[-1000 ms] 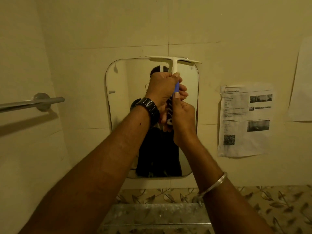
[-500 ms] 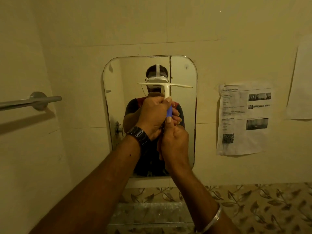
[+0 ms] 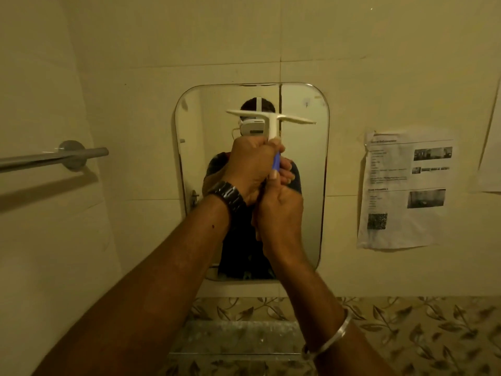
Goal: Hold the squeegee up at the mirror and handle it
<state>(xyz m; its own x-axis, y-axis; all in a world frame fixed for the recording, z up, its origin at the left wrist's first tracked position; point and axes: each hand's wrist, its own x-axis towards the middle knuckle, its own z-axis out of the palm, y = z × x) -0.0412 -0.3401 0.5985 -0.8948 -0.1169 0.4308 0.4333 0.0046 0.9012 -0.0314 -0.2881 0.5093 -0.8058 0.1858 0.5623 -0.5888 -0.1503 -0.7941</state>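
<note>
A white squeegee (image 3: 271, 118) with a blue grip is held upright against the wall mirror (image 3: 303, 185), its blade lying across the upper half of the glass. My left hand (image 3: 250, 165), with a dark watch on the wrist, grips the handle just under the white stem. My right hand (image 3: 279, 215), with a metal bangle on the wrist, grips the lower part of the handle, thumb pointing up along it. The mirror shows a person's reflection behind both hands.
A metal towel bar (image 3: 54, 157) juts from the left wall. A printed sheet (image 3: 404, 191) is stuck to the tiles right of the mirror, another paper (image 3: 490, 147) at the far right edge. A glass shelf (image 3: 238, 337) sits below, against leaf-patterned tiles.
The squeegee was drawn down from the mirror's top edge to about a third of the way down; both hands came down with it and kept their hold.
</note>
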